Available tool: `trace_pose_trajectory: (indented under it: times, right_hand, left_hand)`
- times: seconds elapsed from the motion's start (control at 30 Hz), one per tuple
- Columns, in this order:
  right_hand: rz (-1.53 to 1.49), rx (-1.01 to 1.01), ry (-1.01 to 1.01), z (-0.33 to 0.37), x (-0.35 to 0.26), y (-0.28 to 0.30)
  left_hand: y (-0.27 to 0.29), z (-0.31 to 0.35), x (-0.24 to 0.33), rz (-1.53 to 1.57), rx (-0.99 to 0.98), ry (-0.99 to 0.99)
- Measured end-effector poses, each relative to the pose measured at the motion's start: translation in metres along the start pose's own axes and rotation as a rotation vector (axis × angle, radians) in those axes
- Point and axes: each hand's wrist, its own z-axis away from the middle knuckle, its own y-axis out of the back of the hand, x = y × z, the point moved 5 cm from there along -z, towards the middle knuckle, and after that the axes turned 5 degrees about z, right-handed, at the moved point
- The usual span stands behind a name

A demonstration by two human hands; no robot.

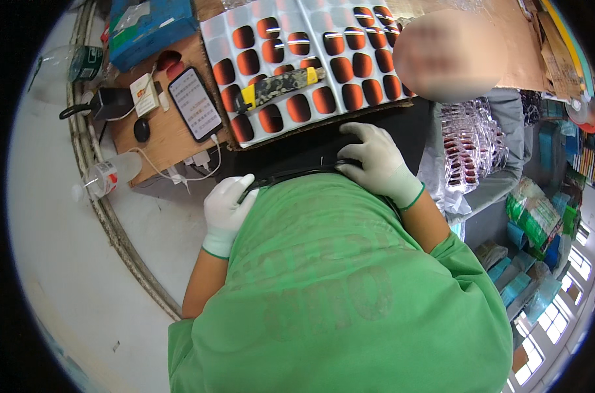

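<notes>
Both my hands wear white gloves with green cuffs and are at my waist, over the front of my green shirt (324, 262). A thin black strap (297, 173) runs across between them. My left hand (229, 208) is closed on the strap's left end, thumb and fingers together. My right hand (378, 160) is at the other end, its fingers bent round the strap. Ahead lies a white sheet with rows of dark-to-orange gradient lenses (299, 109). On that sheet rests a yellow and camouflage-patterned utility knife (278, 89).
Left of the sheet are a lit phone (196, 105) with a white cable, a blue box (152, 29) and a clear bottle (114, 173). At the right, a grey-lined bin (497, 190) holds many wrapped lenses (471, 147). A blurred round patch (451, 56) covers the sheet's right corner.
</notes>
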Motion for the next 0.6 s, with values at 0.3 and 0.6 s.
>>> trace_pose_trajectory:
  times: [0.3,0.6]
  right_hand:
    - [-0.214,-0.253,-0.109,0.016,0.019,-0.008]
    - [-0.411,-0.160,-0.242,0.020,0.043,0.015]
  left_hand:
    - [-0.004,0.003,-0.006,0.195,-0.135,0.196]
    - [-0.002,0.019,-0.075,0.862,-0.359,0.776]
